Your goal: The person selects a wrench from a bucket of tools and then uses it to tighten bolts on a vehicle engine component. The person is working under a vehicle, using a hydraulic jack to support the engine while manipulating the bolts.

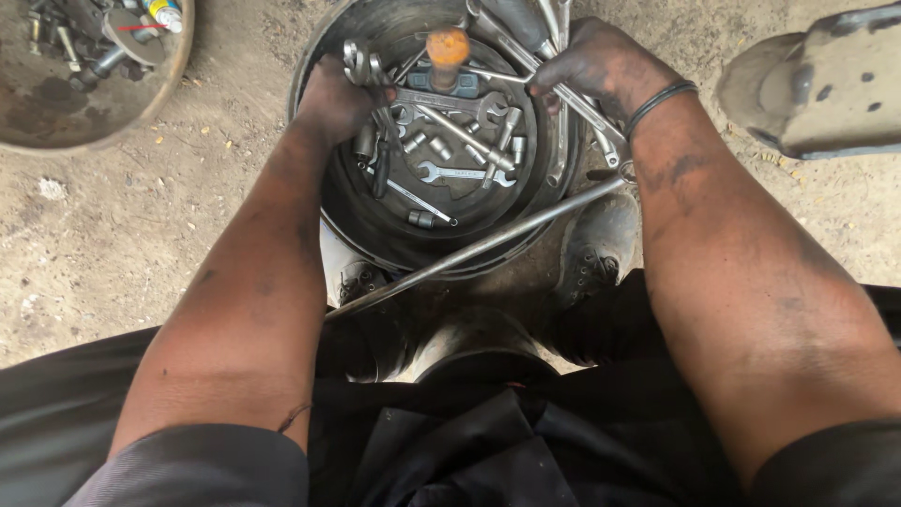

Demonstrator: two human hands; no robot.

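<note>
Item: round dark metal tub, used as a tool bin, standing on the dirt floor between the person's shoes.

Contents: loose spanners, several sockets, one combination spanner lying flat at the centre, and a screwdriver with an orange handle standing at the far side. Everything lies heaped and overlapping.

Left hand: closed around a bunch of ring spanners at the tub's left rim, fingers wrapped tight.

Right hand: closed on a long bright spanner at the right rim, the shank running down and outward past the wrist. A dark band sits on that wrist.

Adjacent: a long steel rod laid slantwise across the near rim of the tub, one end toward the left knee. A second, shallow pan at upper left holds bolts and a small can. A grey block-like object sits at upper right; its kind cannot be told.

Condition notes: both hands and forearms are smeared with grease.

Risks, as judged:
- Greasy fingers could let the bunch of ring spanners slide out and drop among the heap.
- Lifting the long bright spanner could drag neighbouring tools over the rim, since they overlap it.
- The rod rests loosely on the rim; a knock from either forearm could roll it off onto a shoe.
- Fingers could be pinched between shifting tools.
</note>
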